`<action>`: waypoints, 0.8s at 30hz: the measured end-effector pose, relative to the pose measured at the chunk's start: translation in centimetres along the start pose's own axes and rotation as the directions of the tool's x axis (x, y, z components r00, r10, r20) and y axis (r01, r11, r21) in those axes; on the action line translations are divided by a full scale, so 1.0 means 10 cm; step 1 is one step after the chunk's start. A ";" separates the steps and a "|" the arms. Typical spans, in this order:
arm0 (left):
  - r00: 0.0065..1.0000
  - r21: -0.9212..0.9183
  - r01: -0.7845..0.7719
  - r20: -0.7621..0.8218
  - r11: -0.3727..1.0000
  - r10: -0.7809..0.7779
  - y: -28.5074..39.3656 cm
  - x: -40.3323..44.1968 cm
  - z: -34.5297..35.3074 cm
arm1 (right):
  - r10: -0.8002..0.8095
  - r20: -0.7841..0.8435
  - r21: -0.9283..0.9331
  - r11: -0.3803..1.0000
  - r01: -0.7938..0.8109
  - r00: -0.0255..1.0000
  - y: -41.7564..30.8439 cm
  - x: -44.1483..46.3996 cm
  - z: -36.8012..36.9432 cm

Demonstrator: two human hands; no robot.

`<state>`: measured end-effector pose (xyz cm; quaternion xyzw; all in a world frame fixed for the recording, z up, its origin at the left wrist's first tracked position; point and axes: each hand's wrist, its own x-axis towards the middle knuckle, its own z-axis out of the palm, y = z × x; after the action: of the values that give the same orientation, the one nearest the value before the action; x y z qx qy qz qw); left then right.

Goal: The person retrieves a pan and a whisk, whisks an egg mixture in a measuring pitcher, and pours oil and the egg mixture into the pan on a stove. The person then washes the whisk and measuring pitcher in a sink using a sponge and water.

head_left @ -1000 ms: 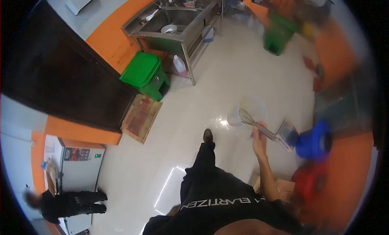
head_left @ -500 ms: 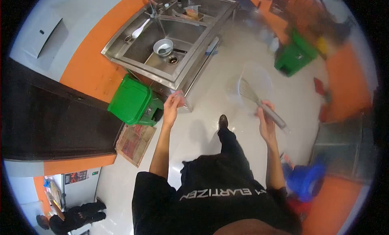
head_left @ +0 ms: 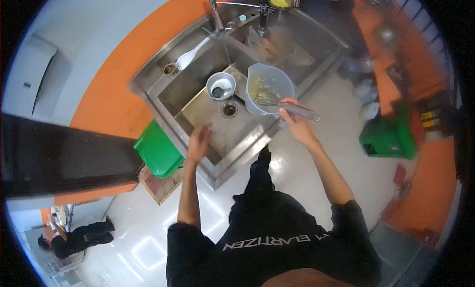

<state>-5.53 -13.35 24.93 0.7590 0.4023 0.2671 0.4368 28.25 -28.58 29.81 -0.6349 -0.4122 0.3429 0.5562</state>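
My right hand (head_left: 295, 123) grips a metal whisk (head_left: 292, 108) together with the rim of a translucent plastic mixing bowl (head_left: 283, 79). The whisk's wires rest inside the bowl, whose inner wall is smeared with pale yellow residue. The bowl is over the right part of the sink (head_left: 163, 96). My left hand (head_left: 199, 142), slightly blurred, hovers over the sink's near left side, fingers loosely apart and holding nothing. In the basin stands a small metal pan (head_left: 220, 86) with a dark handle, partly hidden by the bowl, near the drain (head_left: 229, 109).
A white slotted spatula (head_left: 190, 55) lies on the sink ledge by the faucet (head_left: 215, 12). Behind sits a bowl with something yellow (head_left: 279, 2). Green bins (head_left: 159, 151) flank the sink, one at right (head_left: 388, 136). Another person (head_left: 81, 240) is at far lower left.
I have come closer to the sink. My right hand, with the whisk and bowl, has gone from over the floor to over the sink; my left hand now hangs over the basin's edge.
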 end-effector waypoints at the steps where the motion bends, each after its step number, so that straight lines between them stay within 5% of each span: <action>1: 0.995 0.157 -0.091 -0.019 0.983 0.095 0.04 0.58 -0.06 | 0.020 0.013 -0.054 0.998 -0.020 1.000 0.21 0.28 0.03; 3: 0.910 0.296 -0.378 -0.056 0.878 0.411 -0.15 1.97 -0.14 | 0.143 0.057 -0.170 0.977 -0.132 0.988 0.58 0.93 0.10; 4: 0.890 0.414 -0.380 -0.079 0.827 0.449 -0.08 2.59 -0.16 | 0.265 0.084 -0.233 0.942 -0.240 0.960 0.72 1.13 0.18; 6: 0.843 0.543 -0.445 -0.016 0.713 0.538 -0.28 3.78 -0.18 | 0.165 0.107 -0.293 0.947 -0.127 0.980 0.93 1.37 0.33; 7: 0.832 0.630 -0.455 0.050 0.629 0.552 -0.28 4.29 -0.19 | -0.078 0.112 -0.281 0.954 0.106 0.991 0.96 1.54 0.40; 9: 0.865 0.824 -0.382 0.159 0.419 0.476 -0.39 5.05 -0.10 | 0.226 0.191 -0.186 0.964 -0.191 0.955 0.66 1.81 0.44; 11: 0.862 0.903 -0.393 0.298 0.171 0.410 -0.65 5.48 -0.07 | 0.173 0.191 -0.161 0.976 -0.143 0.966 0.90 2.08 0.52; 13: 0.921 0.915 -0.337 0.270 0.224 0.282 -0.78 5.54 -0.09 | 0.088 0.203 -0.132 0.989 -0.062 0.975 0.87 2.37 0.59; 14: 0.942 0.920 -0.308 0.259 0.244 0.214 -0.81 5.52 -0.11 | 0.158 0.202 -0.020 0.987 -0.158 0.967 0.82 2.46 0.64; 17: 0.971 0.946 -0.240 0.239 0.218 0.033 -0.76 5.15 -0.06 | 0.038 0.195 -0.190 0.982 0.000 0.980 1.19 2.79 0.76; 21: 0.941 0.801 -0.244 0.059 0.546 0.333 -1.00 4.88 -0.06 | 0.250 0.250 -0.113 0.967 -0.228 0.936 1.24 3.25 0.91; 23: 0.901 0.557 -0.180 -0.237 0.811 0.363 -0.95 4.56 -0.03 | 0.231 0.256 -0.094 0.972 -0.213 0.939 1.12 3.42 0.94; 24: 0.863 0.351 0.010 -0.476 0.936 0.170 -1.09 4.27 0.14 | 0.174 0.257 -0.107 0.983 -0.151 0.951 1.17 3.51 0.96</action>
<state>14.24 25.30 16.98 0.7443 0.5093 0.3981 0.1677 36.22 6.75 17.68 -0.6385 -0.4437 0.4514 0.4379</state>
